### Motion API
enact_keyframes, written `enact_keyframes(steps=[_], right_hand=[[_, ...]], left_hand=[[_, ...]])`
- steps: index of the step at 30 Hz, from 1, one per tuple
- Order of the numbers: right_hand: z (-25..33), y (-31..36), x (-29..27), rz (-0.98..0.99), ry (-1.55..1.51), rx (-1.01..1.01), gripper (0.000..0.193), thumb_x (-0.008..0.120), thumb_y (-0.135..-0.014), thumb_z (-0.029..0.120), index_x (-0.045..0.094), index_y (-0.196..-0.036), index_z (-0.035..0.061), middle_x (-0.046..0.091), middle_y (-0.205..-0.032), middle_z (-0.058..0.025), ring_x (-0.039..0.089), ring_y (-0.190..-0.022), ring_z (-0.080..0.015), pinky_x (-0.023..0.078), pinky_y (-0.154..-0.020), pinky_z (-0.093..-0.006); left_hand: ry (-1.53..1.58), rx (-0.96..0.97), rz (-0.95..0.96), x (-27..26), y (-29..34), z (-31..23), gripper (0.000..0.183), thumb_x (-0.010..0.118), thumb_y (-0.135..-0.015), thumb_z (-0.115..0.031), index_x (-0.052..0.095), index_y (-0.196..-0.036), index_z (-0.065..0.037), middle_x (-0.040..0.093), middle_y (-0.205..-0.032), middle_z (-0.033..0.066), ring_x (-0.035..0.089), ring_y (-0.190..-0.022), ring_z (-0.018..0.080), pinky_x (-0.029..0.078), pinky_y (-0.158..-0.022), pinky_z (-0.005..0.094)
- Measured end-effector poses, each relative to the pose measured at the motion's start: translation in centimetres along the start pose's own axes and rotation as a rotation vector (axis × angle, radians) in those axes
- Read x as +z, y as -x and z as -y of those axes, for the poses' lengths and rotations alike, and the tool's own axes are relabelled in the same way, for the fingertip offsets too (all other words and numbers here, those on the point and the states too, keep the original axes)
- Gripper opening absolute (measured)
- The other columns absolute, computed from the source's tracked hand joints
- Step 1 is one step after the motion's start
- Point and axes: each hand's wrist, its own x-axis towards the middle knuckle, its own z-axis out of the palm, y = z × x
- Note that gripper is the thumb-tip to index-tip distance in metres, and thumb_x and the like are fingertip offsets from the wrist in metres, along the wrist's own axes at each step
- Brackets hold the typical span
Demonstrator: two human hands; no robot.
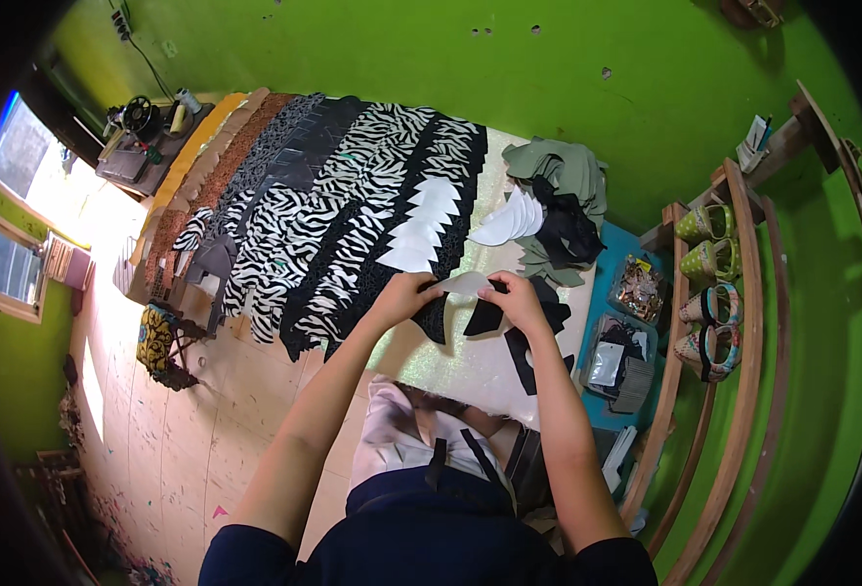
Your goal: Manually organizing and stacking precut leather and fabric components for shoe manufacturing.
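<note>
Above the near part of the table, a small white cut piece (466,284) with a curved edge is stretched between my two hands. My left hand (404,299) pinches its left end, and my right hand (517,301) pinches the right end. Just beyond them lies an overlapping row of white pointed pieces (416,230) on black material. A fanned stack of white curved pieces (511,217) rests to the right of that row. Black cut pieces (536,337) lie beneath and beside my right hand.
Rows of zebra-print pieces (273,227) cover the table's left. Green-grey material (558,161) and a crumpled black cloth (569,230) lie at the back right. Clear containers (618,359) stand on a blue surface at the right, near a wooden rack (743,361) holding shoes (706,262). A sewing machine (140,117) stands far left.
</note>
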Motion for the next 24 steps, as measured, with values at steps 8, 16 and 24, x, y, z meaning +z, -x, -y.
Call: enact_keyframes(steps=[8,16,24], right_hand=[[-1.5,-1.5,5.4,0.046,-0.338,0.133,0.028,0.068,-0.074,0.011,0.06,-0.098,-0.0021,0.061,-0.078,-0.0064,0.057,-0.069,-0.0118,0.044,-0.062,-0.0245],[-0.6,-3.2,10.3,-0.017,-0.176,0.245,0.04,0.073,-0.067,0.018,0.059,-0.101,0.0001,0.061,-0.082,-0.0112,0.058,-0.072,-0.0196,0.045,-0.067,-0.0289],[0.5,-3.2,13.9,-0.304,0.214,0.401,0.042,0.073,-0.069,0.027,0.059,-0.1,0.0017,0.064,-0.092,-0.0176,0.062,-0.086,-0.0299,0.047,-0.073,-0.0355]], left_hand=[[0.424,-0.282,-0.078,-2.0,1.4,4.3,0.026,0.063,-0.082,-0.023,0.062,-0.086,0.003,0.057,-0.068,0.002,0.048,-0.061,0.0089,0.04,-0.056,0.0257],[0.344,-0.35,-0.004,-5.7,1.4,8.8,0.027,0.063,-0.083,-0.026,0.055,-0.067,-0.006,0.048,-0.061,-0.0034,0.038,-0.057,0.006,0.033,-0.051,0.024],[-0.125,-0.187,0.001,-6.7,0.7,10.4,0.027,0.064,-0.076,-0.028,0.056,-0.074,-0.002,0.058,-0.066,0.0151,0.058,-0.063,0.0307,0.044,-0.058,0.0389]])
